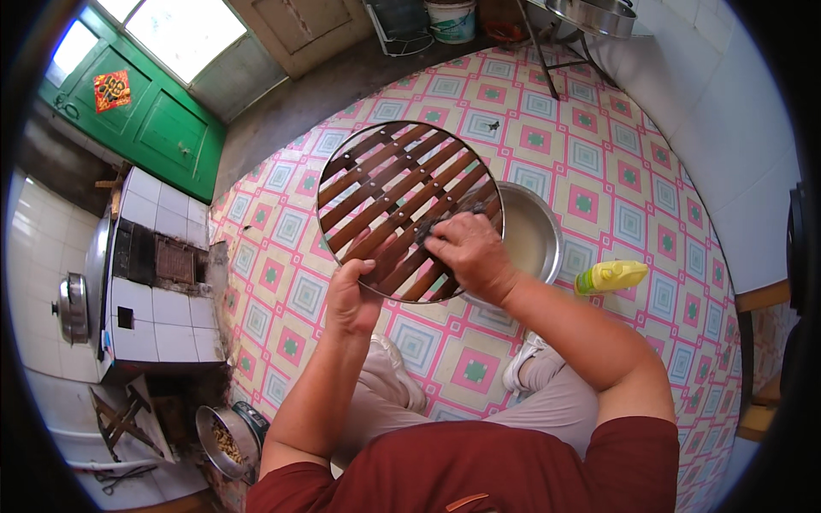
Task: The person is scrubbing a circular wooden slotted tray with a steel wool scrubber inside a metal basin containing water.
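My left hand [349, 295] grips the lower left edge of a round steamer rack [395, 208] with dark brown slats, studs and a thin metal rim. The thumb lies on the front, and the other fingers show behind through the gaps. The rack is tilted up in front of me. My right hand [475, 250] is closed on a dark grey scouring pad [425, 229], pressed against the slats at the right of the rack. Partly hidden behind the rack and my right hand, a metal basin [556, 248] with cloudy water stands on the floor.
A yellow bottle [611, 277] stands right of the basin. At the left is a white-tiled stove [175, 329] with a lidded pot [73, 308]; below it sits a metal pot [208, 440] of small tan pieces. A folding stand [547, 73] and bucket [451, 23] are at the back.
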{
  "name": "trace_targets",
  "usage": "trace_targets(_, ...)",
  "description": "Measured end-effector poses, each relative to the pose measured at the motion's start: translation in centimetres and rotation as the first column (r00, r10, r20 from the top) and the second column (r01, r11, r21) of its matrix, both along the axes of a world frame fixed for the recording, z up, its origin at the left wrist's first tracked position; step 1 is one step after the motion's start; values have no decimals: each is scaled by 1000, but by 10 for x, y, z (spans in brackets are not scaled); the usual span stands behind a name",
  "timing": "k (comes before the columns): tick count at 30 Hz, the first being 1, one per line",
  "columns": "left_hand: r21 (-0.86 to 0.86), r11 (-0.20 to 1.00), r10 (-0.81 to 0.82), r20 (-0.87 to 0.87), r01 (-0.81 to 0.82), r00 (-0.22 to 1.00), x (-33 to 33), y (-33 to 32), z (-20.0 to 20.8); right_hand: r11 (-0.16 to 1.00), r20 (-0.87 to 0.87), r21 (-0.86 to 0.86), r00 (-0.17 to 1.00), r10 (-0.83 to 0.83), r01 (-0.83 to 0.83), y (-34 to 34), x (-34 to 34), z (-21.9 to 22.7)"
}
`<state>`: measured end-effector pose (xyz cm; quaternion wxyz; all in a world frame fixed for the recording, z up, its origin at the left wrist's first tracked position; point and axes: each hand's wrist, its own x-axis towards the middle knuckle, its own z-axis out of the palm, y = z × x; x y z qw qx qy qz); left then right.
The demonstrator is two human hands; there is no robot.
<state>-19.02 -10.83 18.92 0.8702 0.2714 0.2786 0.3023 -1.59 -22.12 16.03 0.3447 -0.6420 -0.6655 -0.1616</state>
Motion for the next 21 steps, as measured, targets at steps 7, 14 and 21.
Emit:
trace_targets(7, -22, 1000, 7, -45, -8, 999, -1, 1, 3, 1000, 27, 14, 1000, -14, 14, -2, -9, -5)
trace_targets(14, -37, 999, 11, -16, -12, 1000, 1, -2, 2, 986, 46, -79, 988, -145, 148, -4, 17, -14)
trace_targets(21, -14, 1000, -4, -33, 3, 999, -1, -2, 8, 996, 24, -4, 995, -92, 92, 0, 11, -9)
